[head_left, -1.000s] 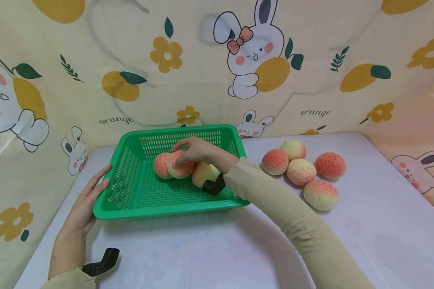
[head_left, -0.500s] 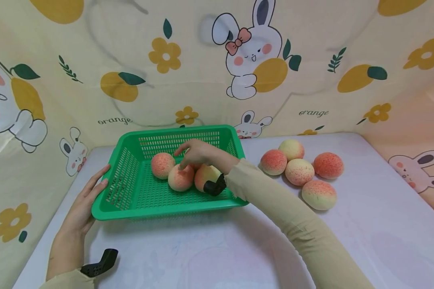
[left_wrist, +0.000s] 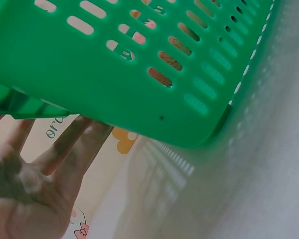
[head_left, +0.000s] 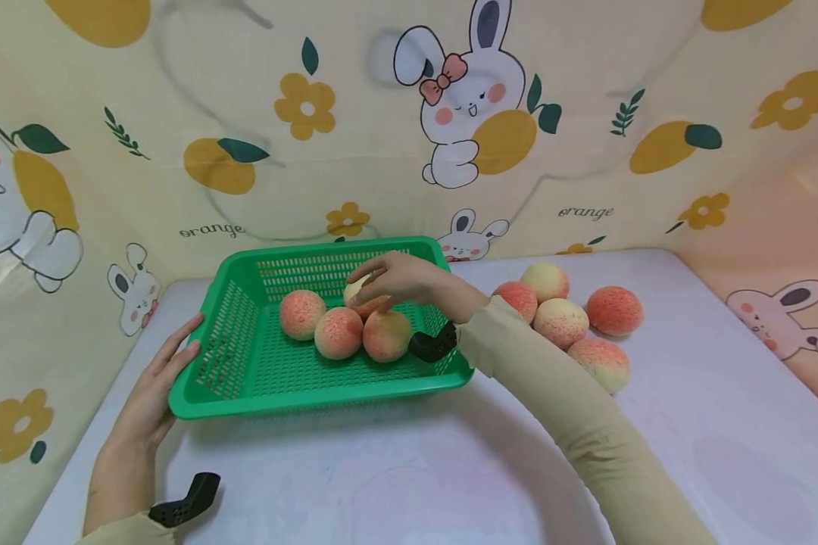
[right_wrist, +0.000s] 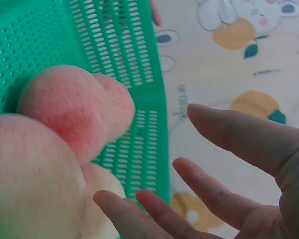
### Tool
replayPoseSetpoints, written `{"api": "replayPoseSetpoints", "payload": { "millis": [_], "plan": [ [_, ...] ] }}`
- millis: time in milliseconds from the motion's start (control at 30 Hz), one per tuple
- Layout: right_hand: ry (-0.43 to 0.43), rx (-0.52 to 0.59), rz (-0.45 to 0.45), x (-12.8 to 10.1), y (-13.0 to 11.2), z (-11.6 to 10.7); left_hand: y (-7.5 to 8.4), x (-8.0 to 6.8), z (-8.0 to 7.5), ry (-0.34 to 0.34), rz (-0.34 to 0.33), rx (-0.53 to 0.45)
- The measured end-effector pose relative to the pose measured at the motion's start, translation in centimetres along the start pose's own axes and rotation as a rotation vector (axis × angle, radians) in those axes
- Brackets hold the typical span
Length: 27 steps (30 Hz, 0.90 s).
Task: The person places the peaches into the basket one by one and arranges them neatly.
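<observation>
My left hand (head_left: pixel 148 393) is at the left side of a green plastic basket (head_left: pixel 293 401). In the left wrist view its fingers (left_wrist: pixel 79 147) reach fairly straight up to the basket's rim. My right hand (head_left: pixel 409 278) hovers over the right half of the basket, fingers spread and nothing between them. Under it and to its left several pink-and-cream peaches sit in a cluster: a pink one (head_left: pixel 302 314), another (head_left: pixel 338 333), a yellowish one (head_left: pixel 387 336) and one partly hidden behind the fingers. The right wrist view shows the fingertips apart beside a pale peach (right_wrist: pixel 102 201).
Several more peaches lie on the white table to the right of the basket, among them a red one (head_left: pixel 615 310) and a pale one (head_left: pixel 563 323). My right forearm overlaps part of that group. A printed cloth (head_left: pixel 382 174) with rabbits and oranges hangs behind the table.
The right hand has let go of a peach, which settled toward the front of the cluster, then lifted and drawn back to the right, fingers opening. The left hand stays at the rim.
</observation>
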State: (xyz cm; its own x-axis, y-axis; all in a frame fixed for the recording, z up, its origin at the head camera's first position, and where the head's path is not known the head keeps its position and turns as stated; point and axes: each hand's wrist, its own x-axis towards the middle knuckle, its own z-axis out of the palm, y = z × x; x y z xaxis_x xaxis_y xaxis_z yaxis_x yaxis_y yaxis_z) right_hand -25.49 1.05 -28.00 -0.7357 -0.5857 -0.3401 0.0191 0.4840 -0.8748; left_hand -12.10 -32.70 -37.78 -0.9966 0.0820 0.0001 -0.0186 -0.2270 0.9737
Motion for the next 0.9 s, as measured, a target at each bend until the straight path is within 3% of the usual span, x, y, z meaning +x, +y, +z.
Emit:
{"api": "replayPoseSetpoints", "payload": {
  "millis": [500,700,900],
  "plan": [
    [0.114,0.129,-0.119,-3.1,2.0,-3.3,-0.1,0.0,0.1,-0.010,0.000,-0.003],
    [0.197,0.152,-0.151,-4.1,3.1,-4.1,-0.1,0.0,0.1,-0.008,-0.004,-0.002],
    [0.309,0.256,-0.169,-5.1,4.5,-4.8,0.0,0.0,0.1,-0.009,0.000,-0.011]
  ]
}}
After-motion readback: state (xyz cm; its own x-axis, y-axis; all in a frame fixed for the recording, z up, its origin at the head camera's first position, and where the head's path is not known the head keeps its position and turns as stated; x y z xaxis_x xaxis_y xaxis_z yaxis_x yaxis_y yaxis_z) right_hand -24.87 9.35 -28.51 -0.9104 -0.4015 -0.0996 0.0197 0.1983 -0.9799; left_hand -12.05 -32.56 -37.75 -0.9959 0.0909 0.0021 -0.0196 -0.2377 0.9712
